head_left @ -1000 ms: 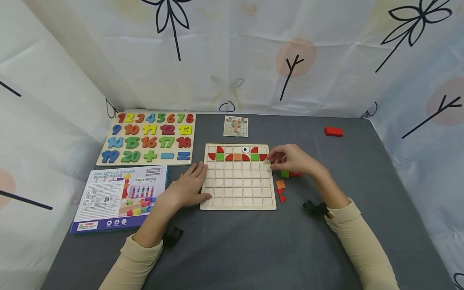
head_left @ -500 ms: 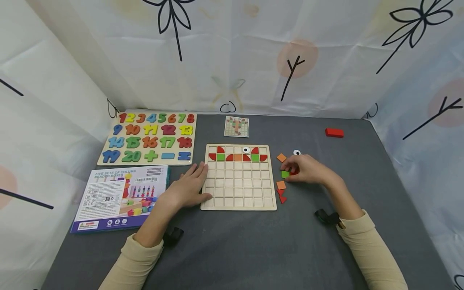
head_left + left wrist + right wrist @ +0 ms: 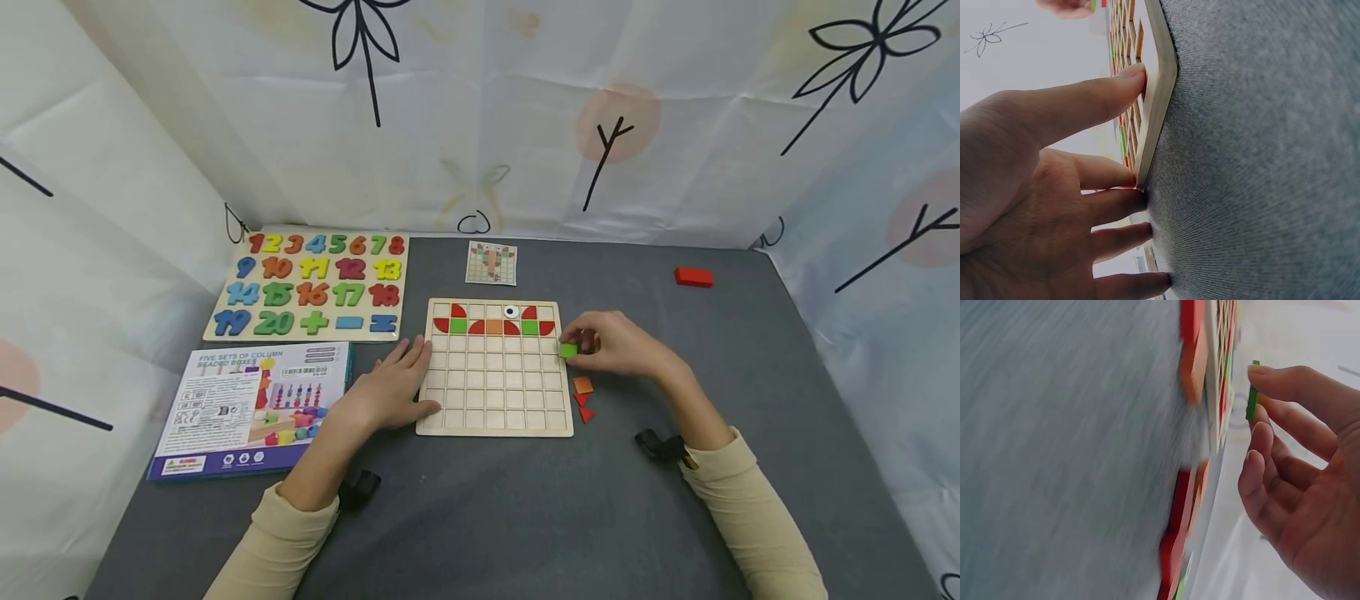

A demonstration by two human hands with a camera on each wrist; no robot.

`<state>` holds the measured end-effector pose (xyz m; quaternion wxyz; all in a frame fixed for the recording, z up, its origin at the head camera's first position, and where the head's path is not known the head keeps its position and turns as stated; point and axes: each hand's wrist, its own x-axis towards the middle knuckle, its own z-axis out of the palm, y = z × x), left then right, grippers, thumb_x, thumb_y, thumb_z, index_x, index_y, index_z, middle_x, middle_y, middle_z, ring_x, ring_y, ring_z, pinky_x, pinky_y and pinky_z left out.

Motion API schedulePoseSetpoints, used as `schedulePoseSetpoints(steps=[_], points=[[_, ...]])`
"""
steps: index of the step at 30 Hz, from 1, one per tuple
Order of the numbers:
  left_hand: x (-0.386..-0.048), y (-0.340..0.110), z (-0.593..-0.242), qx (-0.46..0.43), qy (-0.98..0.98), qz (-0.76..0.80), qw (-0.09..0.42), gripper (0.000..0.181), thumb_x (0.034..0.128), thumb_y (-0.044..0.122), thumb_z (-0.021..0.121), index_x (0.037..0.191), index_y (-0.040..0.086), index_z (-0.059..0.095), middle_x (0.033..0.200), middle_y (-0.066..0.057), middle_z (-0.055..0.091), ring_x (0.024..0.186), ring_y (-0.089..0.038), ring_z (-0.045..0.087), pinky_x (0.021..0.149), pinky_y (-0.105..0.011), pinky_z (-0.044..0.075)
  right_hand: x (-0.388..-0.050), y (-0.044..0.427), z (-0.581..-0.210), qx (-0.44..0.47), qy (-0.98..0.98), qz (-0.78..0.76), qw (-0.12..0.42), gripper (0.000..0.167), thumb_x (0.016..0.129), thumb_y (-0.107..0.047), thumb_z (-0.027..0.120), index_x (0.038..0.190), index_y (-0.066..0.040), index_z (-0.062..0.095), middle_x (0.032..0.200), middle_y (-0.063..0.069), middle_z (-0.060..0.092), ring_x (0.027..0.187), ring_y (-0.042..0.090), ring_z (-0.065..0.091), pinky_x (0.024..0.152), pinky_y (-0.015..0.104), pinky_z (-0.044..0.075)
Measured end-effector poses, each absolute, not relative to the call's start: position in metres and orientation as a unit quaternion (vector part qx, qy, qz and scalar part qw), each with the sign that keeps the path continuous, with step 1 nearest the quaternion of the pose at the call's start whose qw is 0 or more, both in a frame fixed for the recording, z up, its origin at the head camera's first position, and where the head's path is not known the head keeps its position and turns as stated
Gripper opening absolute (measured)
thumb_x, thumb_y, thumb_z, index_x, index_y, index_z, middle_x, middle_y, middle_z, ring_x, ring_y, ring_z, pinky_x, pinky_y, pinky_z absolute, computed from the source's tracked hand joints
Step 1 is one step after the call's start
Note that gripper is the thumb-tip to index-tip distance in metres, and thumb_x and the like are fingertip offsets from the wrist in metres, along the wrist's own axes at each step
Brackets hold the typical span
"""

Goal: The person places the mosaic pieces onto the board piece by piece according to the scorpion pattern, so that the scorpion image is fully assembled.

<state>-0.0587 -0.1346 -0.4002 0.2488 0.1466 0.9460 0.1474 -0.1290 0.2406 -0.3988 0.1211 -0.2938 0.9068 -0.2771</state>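
My right hand (image 3: 618, 343) pinches a green square tile (image 3: 567, 350) between thumb and fingertips, just off the right edge of the wooden grid board (image 3: 495, 400). The right wrist view shows that green tile (image 3: 1252, 394) held edge-on, lifted off the cloth. Red, green and orange pieces and one eye tile (image 3: 512, 312) fill cells in the board's top two rows. My left hand (image 3: 386, 396) rests along the board's left edge, fingers spread. In the left wrist view, its thumb lies on the board's rim (image 3: 1161, 69).
Right of the board lie an orange tile (image 3: 582, 385) and red triangles (image 3: 587, 414). A pattern card (image 3: 491, 263) is behind it. The number board (image 3: 303, 283) and a box (image 3: 247, 408) stand left. A red block (image 3: 693, 277) sits at the back right.
My right hand moved from the board to the loose pieces, took hold of the green tile, and came back left with it. My left hand has stayed in place.
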Motion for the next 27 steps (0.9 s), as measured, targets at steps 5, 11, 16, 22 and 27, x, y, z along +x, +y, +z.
schedulePoseSetpoints(steps=[5, 11, 16, 22, 27], points=[[-0.058, -0.135, -0.400, 0.147, 0.945, 0.150, 0.251, 0.098, 0.1025, 0.040, 0.073, 0.173, 0.002, 0.017, 0.184, -0.017, 0.012, 0.172, -0.042, 0.010, 0.132, -0.072, 0.024, -0.133, 0.214, -0.397, -0.328, 0.890, -0.298, 0.111, 0.025, 0.091, -0.009, 0.085, 0.115, -0.005, 0.080, 0.099, 0.005, 0.076, 0.082, 0.017, 0.068, 0.072, 0.029, 0.058], [-0.058, -0.134, -0.400, 0.147, 0.945, 0.150, 0.252, 0.098, 0.1024, 0.040, 0.074, 0.173, 0.002, 0.017, 0.184, -0.017, 0.012, 0.172, -0.043, 0.010, 0.131, -0.072, 0.024, -0.138, 0.183, -0.396, -0.362, 0.869, -0.318, 0.115, 0.026, 0.091, -0.010, 0.086, 0.115, -0.005, 0.080, 0.107, 0.008, 0.080, 0.089, 0.021, 0.073, 0.075, 0.032, 0.061], [-0.058, -0.134, -0.401, 0.146, 0.945, 0.149, 0.253, 0.099, 0.1021, 0.040, 0.074, 0.173, 0.002, 0.017, 0.184, -0.017, 0.012, 0.172, -0.043, 0.010, 0.132, -0.072, 0.024, -0.147, 0.158, -0.397, -0.371, 0.865, -0.314, 0.129, 0.027, 0.091, -0.012, 0.087, 0.116, -0.007, 0.081, 0.107, 0.007, 0.078, 0.091, 0.019, 0.070, 0.080, 0.034, 0.060], [-0.059, -0.134, -0.402, 0.147, 0.945, 0.147, 0.254, 0.099, 0.1021, 0.041, 0.074, 0.174, 0.003, 0.016, 0.184, -0.017, 0.012, 0.172, -0.043, 0.010, 0.132, -0.072, 0.024, -0.160, 0.134, -0.400, -0.375, 0.864, -0.297, 0.159, 0.029, 0.092, -0.014, 0.087, 0.119, -0.005, 0.080, 0.105, 0.007, 0.079, 0.086, 0.016, 0.068, 0.080, 0.030, 0.057], [-0.059, -0.135, -0.401, 0.148, 0.945, 0.146, 0.253, 0.099, 0.1023, 0.041, 0.073, 0.173, 0.003, 0.017, 0.184, -0.017, 0.012, 0.172, -0.043, 0.010, 0.131, -0.072, 0.025, -0.168, 0.120, -0.403, -0.375, 0.866, -0.279, 0.181, 0.028, 0.094, -0.014, 0.086, 0.120, -0.004, 0.080, 0.110, 0.009, 0.081, 0.090, 0.015, 0.072, 0.084, 0.031, 0.060]])
